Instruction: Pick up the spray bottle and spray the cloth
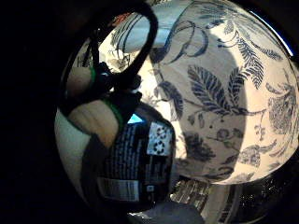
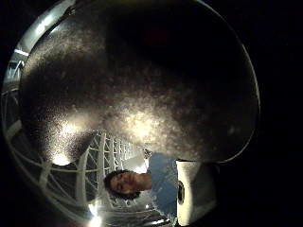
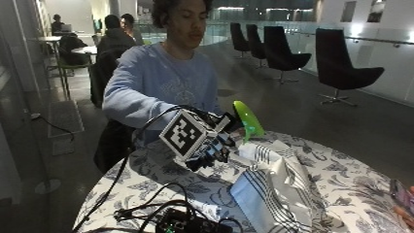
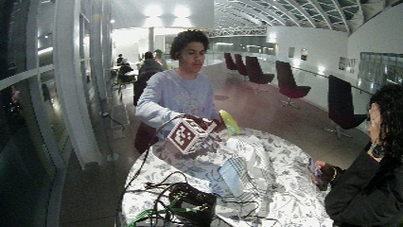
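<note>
Outside view shows a person seated at a round table [image 3: 336, 194] with a floral covering, the gloved right hand [image 3: 213, 141] raised just above the tabletop. That hand is wrapped around a spray bottle [image 3: 247, 119] with a bright green head, which sticks up above the fingers and leans toward the cloth [image 3: 275, 187]. The cloth, white with dark stripes, lies crumpled on the table just beside the hand, on the side the nozzle faces.

From the little finger side palm view, the bottle's dark labelled body [image 1: 135, 163] sits tight against the palm, with bare fingertips [image 1: 96, 119] curled round it, so the grip is closed around the bottle. The floral table covering [image 1: 224, 93] lies beyond it. Whether a finger is on the trigger cannot be told from any view.

The pick-up looks done, and the step in hand appears to be aiming at the cloth. The next move probably calls for keeping the nozzle turned toward the striped fabric and squeezing the trigger, without tilting the bottle too far.
</note>
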{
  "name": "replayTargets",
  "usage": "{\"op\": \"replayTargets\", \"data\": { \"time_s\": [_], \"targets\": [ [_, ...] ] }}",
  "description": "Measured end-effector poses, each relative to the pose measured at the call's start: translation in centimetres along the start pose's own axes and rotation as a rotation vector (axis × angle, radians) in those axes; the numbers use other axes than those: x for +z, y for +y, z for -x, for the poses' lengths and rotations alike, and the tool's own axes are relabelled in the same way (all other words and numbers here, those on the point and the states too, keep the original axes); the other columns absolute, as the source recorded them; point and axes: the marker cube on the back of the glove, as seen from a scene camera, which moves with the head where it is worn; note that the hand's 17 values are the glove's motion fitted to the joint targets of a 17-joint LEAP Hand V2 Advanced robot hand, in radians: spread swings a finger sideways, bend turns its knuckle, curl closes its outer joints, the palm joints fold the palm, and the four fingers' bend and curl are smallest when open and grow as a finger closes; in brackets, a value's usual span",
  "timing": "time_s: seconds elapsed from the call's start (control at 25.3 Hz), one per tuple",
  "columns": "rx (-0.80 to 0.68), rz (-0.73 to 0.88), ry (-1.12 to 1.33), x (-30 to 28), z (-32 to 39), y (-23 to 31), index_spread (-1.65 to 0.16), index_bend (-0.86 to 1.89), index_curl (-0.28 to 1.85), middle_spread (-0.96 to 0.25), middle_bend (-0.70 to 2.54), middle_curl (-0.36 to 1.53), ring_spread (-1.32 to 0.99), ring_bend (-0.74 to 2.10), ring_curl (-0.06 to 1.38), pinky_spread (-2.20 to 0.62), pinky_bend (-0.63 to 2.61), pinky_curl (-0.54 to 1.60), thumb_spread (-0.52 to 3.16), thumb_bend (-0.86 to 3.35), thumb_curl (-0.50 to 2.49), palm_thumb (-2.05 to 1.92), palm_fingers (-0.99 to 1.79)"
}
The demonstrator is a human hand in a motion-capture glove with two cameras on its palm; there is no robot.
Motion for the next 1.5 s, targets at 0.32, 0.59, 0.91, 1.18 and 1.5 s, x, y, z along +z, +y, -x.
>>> {"op": "replayTargets", "data": {
  "time_s": [0.32, 0.59, 0.91, 1.18, 1.5],
  "targets": [
    [0.023, -0.007, 0.010, 0.7, -0.1, -0.8, -0.18, 0.17, 0.46, -0.04, 0.32, 0.46, 0.01, 0.38, 0.38, 0.28, 0.17, 0.24, 0.86, -0.02, 0.58, 0.86, 1.11],
    [0.041, 0.013, 0.022, 1.3, -0.1, -0.7, -0.17, 0.17, 0.47, -0.04, 0.32, 0.46, 0.02, 0.39, 0.39, 0.27, 0.17, 0.24, 0.87, -0.02, 0.59, 0.87, 1.12],
    [0.054, 0.016, 0.014, 2.1, 0.1, -0.7, -0.17, 0.17, 0.47, -0.05, 0.33, 0.47, 0.02, 0.40, 0.39, 0.26, 0.17, 0.25, 0.86, -0.02, 0.60, 0.87, 1.12],
    [-0.047, -0.013, 0.023, 3.5, 1.0, -0.3, -0.17, 0.17, 0.47, -0.06, 0.33, 0.47, 0.03, 0.40, 0.39, 0.26, 0.17, 0.26, 0.86, -0.02, 0.60, 0.87, 1.12],
    [-0.635, -0.170, -0.054, 10.8, 7.8, 2.7, -0.18, 0.18, 0.48, -0.07, 0.34, 0.48, 0.02, 0.42, 0.40, 0.18, 0.16, 0.26, 0.85, -0.03, 0.61, 0.86, 1.13]
  ]
}}
